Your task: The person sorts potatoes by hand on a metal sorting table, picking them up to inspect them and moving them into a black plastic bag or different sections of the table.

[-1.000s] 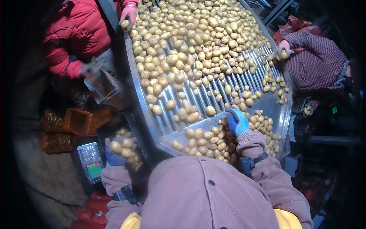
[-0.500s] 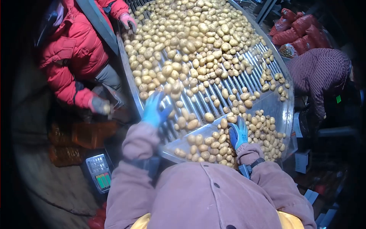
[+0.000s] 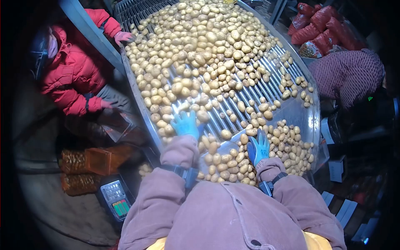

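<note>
My left hand (image 3: 186, 124), in a light-blue glove with a darker palm side, is open with its fingers spread. It reaches over potatoes (image 3: 177, 88) at the lower left part of the metal roller bed (image 3: 230, 114), touching or just above them. My right hand (image 3: 259, 146), gloved the same way, lies open among a heap of potatoes (image 3: 289, 146) in the smooth metal tray (image 3: 296, 112) at the near end. Its fingers point away from me, and nothing shows gripped. Parts of both palms are hidden.
At left, a person in a red jacket (image 3: 66, 71) rests a pink-gloved hand (image 3: 123, 37) by the bed's edge. A bending person (image 3: 348, 75) and stacked red sacks (image 3: 325, 27) are at right. Lower left are a keypad unit (image 3: 116, 200) and filled net bags (image 3: 74, 162).
My left hand has moved right and slightly nearer, across the potatoes. My right hand stays nearly in place. The red-jacketed person's lower hand has shifted, and its object no longer shows.
</note>
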A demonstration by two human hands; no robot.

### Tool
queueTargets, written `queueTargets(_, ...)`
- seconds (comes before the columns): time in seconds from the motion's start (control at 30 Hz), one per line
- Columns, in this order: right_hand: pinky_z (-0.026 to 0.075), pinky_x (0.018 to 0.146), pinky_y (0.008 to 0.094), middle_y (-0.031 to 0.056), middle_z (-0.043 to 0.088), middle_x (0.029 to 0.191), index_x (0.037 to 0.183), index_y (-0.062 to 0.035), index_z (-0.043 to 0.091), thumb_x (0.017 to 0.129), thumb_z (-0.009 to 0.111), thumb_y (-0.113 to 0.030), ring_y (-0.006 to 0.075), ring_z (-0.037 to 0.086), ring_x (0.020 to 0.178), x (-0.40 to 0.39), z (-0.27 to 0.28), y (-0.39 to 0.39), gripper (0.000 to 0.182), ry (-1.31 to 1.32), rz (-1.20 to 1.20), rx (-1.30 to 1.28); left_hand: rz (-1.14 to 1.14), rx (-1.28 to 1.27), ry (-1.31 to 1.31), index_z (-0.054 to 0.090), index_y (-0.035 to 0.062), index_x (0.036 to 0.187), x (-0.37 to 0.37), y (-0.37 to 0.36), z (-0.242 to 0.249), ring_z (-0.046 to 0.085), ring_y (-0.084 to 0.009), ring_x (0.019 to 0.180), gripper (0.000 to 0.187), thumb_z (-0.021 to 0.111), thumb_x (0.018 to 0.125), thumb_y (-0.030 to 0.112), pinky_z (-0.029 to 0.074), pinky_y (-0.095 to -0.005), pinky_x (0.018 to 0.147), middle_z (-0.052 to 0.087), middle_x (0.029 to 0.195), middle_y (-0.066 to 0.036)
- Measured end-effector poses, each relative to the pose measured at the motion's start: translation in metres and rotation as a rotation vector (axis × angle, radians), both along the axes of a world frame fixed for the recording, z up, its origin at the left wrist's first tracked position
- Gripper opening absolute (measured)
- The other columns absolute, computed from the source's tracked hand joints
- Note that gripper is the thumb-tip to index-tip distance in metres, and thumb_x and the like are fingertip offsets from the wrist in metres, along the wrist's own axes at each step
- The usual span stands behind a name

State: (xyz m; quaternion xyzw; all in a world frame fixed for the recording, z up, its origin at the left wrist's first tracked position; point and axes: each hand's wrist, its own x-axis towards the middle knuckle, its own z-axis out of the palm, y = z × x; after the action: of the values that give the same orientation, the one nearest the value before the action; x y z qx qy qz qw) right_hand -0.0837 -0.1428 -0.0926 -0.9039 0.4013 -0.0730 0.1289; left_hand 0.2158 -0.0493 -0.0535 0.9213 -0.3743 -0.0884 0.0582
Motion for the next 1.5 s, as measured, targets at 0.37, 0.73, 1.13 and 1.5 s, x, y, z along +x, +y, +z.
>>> queueTargets(0.37, 0.029, 0.109, 0.0532, 0.0199, 0.034, 0.150, 0.126, -0.0161, 0.058, 0.092, 0.055, -0.028, 0.0403, 0.030, 0.139, -0.003, -0.005, 0.001, 0.036, 0.047, 0.023, -0.116, -0.104, -0.025, 0.120, 0.063, 0.0245, 0.106, -0.057, 0.023, -0.004, 0.044, -0.0367, 0.115, 0.029, 0.068, 0.080, 0.035, 0.044, -0.0550, 0.085, 0.047, 0.120, -0.012)
queueTargets(0.73, 0.030, 0.109, 0.0525, 0.0211, 0.036, 0.148, 0.119, -0.0139, 0.063, 0.091, 0.058, -0.025, 0.0423, 0.028, 0.139, -0.006, -0.002, 0.000, 0.031, -0.002, 0.074, -0.124, -0.034, -0.607, 0.331, 0.068, 0.0168, 0.114, -0.027, 0.128, 0.059, 0.054, -0.0359, 0.115, 0.051, 0.086, 0.066, 0.016, 0.047, -0.0381, 0.097, 0.052, 0.123, -0.020)
queueTargets(1.13, 0.026, 0.111, 0.0542, 0.0234, 0.033, 0.149, 0.118, -0.0098, 0.063, 0.092, 0.056, -0.025, 0.0439, 0.029, 0.137, -0.006, -0.010, -0.002, 0.031, -0.024, 0.054, -0.089, 0.430, -0.272, 0.133, 0.064, 0.0071, 0.113, 0.009, 0.303, 0.026, 0.056, -0.0349, 0.107, 0.035, 0.069, 0.082, 0.022, 0.045, -0.0433, 0.093, 0.057, 0.117, -0.016)
queueTargets(1.5, 0.025, 0.112, 0.0537, 0.0212, 0.032, 0.151, 0.117, -0.0112, 0.063, 0.093, 0.054, -0.027, 0.0434, 0.026, 0.139, -0.003, -0.004, 0.001, 0.030, -0.027, 0.025, -0.052, 0.104, 0.054, 0.090, 0.055, 0.0161, 0.123, 0.019, 0.081, 0.021, 0.057, -0.0361, 0.108, 0.035, 0.057, 0.089, 0.027, 0.048, -0.0474, 0.089, 0.057, 0.120, -0.016)
